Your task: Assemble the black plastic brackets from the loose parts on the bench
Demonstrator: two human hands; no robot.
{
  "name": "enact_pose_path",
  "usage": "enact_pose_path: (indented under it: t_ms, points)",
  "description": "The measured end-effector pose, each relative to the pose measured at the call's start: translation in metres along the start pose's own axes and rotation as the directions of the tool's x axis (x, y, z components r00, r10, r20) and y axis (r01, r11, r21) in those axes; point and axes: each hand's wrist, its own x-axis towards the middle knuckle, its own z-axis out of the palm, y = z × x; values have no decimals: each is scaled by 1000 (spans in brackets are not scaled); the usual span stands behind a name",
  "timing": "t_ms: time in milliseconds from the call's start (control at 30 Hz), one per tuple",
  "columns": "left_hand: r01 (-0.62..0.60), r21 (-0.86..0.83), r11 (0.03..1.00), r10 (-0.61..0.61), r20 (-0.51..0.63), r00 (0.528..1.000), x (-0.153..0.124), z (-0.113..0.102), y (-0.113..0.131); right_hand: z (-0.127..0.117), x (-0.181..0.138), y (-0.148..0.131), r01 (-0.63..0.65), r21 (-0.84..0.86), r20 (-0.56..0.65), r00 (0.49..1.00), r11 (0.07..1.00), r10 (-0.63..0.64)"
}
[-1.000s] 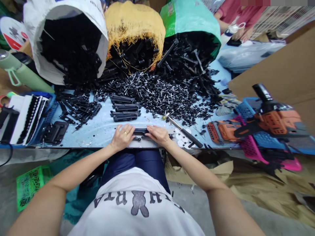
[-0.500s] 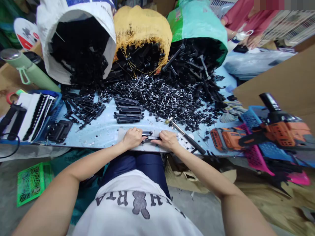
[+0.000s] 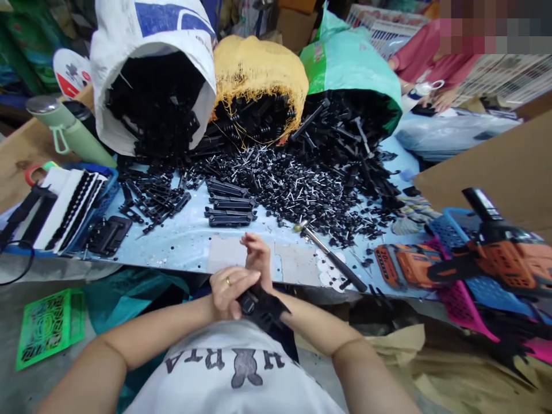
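Note:
My left hand (image 3: 230,290), with a ring on one finger, is at my waist, just off the table's front edge. Its fingers are closed around a black plastic part (image 3: 248,303), whose dark, blurred far end lies across my right wrist. My right hand (image 3: 260,257) is raised behind it, fingers apart and slightly bent; its palm is partly hidden by the left hand. Beyond the hands, several long black assembled parts (image 3: 233,217) are stacked on the blue table (image 3: 172,247). A hammer (image 3: 332,256) rests to the right of the flat grey pads (image 3: 295,263) at the edge.
White (image 3: 101,86), yellow (image 3: 259,63) and green (image 3: 349,63) sacks spill black parts and a pin heap (image 3: 297,184). Leftward are a bottle (image 3: 75,135) and blue basket (image 3: 110,190). An orange power tool (image 3: 509,241) lies rightward. Another person's hand (image 3: 442,102) shows at far right.
Both hands have left the pads at the table edge and come back toward my body. The left hand has crossed to the right hand with the black part. My view has tilted up slightly.

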Motion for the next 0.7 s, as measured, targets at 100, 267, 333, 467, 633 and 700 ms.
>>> enact_pose_path:
  t_ms: [100,267,333,467,633,700]
  points:
    - [-75,215,974,86,-42,995,8,-4,-32,-11,55,43,110,-351,167,984,930,-54]
    - [-135,582,802,32,183,983,23,-6,-69,-25,198,99,247,-812,388,905,530,173]
    - [-71,599,797,-59,194,979,32,-3,-71,-11,240,117,219,-869,355,901,444,251]
    - [56,580,813,-126,80,989,50,-7,-72,28,283,147,65,-931,186,932,360,311]
    - [408,679,610,-364,-217,906,68,-54,-108,42,299,167,-92,-947,43,914,307,404]
    - [481,743,465,-469,-254,846,72,-71,-129,33,300,167,-132,-935,13,913,328,407]
